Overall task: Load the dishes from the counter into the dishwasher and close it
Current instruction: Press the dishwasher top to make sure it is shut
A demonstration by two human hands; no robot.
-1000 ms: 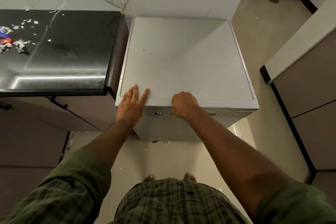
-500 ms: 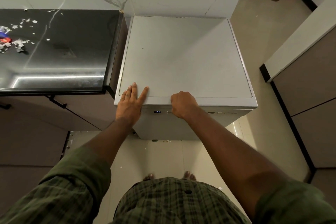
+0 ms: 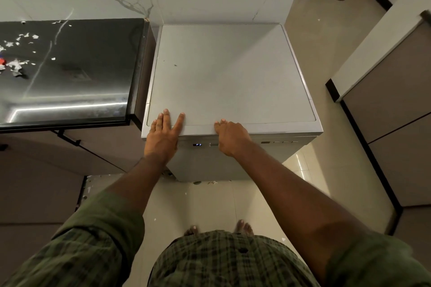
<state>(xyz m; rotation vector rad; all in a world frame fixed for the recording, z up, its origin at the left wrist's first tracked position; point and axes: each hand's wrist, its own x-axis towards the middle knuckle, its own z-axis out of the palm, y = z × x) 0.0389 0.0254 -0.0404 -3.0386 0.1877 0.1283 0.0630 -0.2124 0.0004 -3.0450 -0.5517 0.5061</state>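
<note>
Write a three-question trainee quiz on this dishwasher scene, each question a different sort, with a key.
1. True or false: the left hand lies flat, fingers straight, on the dishwasher top.
2. Where is the right hand? A) on the black counter B) at the dishwasher's front top edge C) hanging free
3. Fill in: the small lit display sits between the two ____.

Key: 1 true; 2 B; 3 hands

Right hand [image 3: 231,138] covers part of the dishwasher [image 3: 228,77] panel.
</note>
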